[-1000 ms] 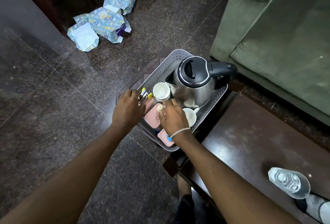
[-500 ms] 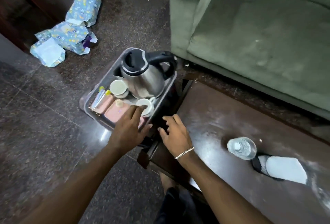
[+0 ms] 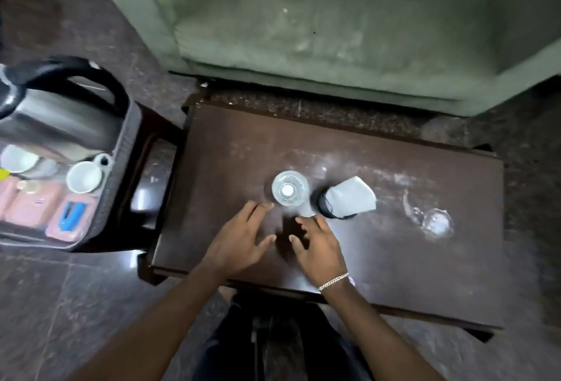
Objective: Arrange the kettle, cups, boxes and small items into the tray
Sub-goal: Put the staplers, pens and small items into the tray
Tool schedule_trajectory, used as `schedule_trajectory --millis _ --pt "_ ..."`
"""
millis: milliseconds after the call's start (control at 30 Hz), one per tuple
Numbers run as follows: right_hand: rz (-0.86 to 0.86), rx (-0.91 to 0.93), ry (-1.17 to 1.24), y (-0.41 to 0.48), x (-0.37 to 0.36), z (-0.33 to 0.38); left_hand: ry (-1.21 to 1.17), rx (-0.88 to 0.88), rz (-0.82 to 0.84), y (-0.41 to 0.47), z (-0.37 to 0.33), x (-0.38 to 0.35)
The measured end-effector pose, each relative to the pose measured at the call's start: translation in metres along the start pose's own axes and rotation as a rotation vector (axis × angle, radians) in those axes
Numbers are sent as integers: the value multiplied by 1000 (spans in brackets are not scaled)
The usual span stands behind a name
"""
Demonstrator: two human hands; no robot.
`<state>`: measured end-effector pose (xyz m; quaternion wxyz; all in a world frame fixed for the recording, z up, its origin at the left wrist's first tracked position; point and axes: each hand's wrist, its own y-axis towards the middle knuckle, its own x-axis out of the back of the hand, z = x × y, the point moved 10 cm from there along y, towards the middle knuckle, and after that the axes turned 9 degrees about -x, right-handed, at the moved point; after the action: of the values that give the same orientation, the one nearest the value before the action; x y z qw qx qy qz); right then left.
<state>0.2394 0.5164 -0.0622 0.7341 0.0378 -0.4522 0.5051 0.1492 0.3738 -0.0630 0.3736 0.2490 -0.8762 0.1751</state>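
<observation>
Both my hands are over the dark wooden table (image 3: 394,168), left hand (image 3: 239,241) and right hand (image 3: 318,247) spread open, holding nothing, just short of the clear plastic bottle (image 3: 290,188). The grey plastic tray (image 3: 117,168) sits off left with the steel kettle (image 3: 57,113), white cups (image 3: 84,177) and what look like pink boxes (image 3: 33,204), though it's blurry.

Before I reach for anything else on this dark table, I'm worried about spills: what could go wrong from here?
The water bottle stands upright just beyond your left hand and right hand; a hasty reach might tip it.
The clear glass near the table's right side is hard to see and could get knocked.
The tray looks full, with little room left.
</observation>
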Motion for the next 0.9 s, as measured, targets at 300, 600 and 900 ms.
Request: schedule_trajectory --millis 300,600,900 --pt "-49 -119 1 -35 38 -130 -11 -118 208 28 -70 -117" --pt "139 -182 4 -55 19 -190 -36 -163 488 23 -111 -199" --pt "154 -137 -88 -47 5 -188 -15 -150 467 23 -115 -213"
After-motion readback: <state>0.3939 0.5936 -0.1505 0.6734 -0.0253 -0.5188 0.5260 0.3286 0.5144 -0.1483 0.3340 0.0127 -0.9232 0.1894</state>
